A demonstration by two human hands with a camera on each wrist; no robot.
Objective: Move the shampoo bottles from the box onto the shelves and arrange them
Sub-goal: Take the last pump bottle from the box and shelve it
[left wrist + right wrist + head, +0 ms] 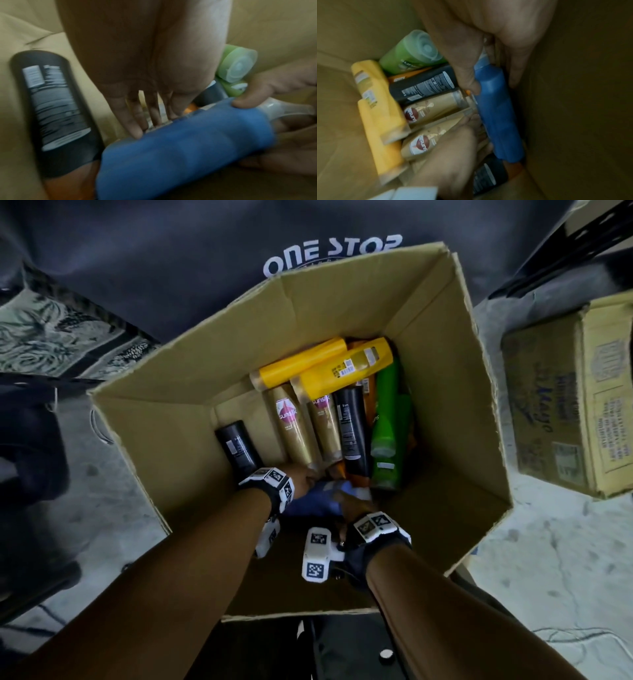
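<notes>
Both hands are down inside the open cardboard box (191, 419), low in the centre of the head view, meeting on a blue bottle (318, 498) that lies on its side across the near end of the other bottles. The right hand (356, 505) grips this blue bottle near its cap end: in the right wrist view the thumb and fingers (467, 75) curl round its neck and shoulder. The left hand (303, 477) sits at the bottle's upper left edge; in the left wrist view its fingers (132, 121) are nearly straight and spread, the tips touching the far side of the blue body (180, 148), not wrapped round it.

Above the hands in the head view the rest lie packed side by side. Two gold bottles (291, 422) carry a pink roundel reading "sunsilk". Two yellow bottles (346, 371) lie across the top of the pile, one showing a back label with a barcode. A black bottle (349, 429) with small white print lies in the middle, another black bottle (238, 448) apart at the left, and green bottles (387, 419) at the right; their text is too small to read.

At the top of the frame dark cloth bears "ONE STOP" (329, 254) in white. At the right edge stands a closed carton (561, 412) whose print seems to read "Mayo".
</notes>
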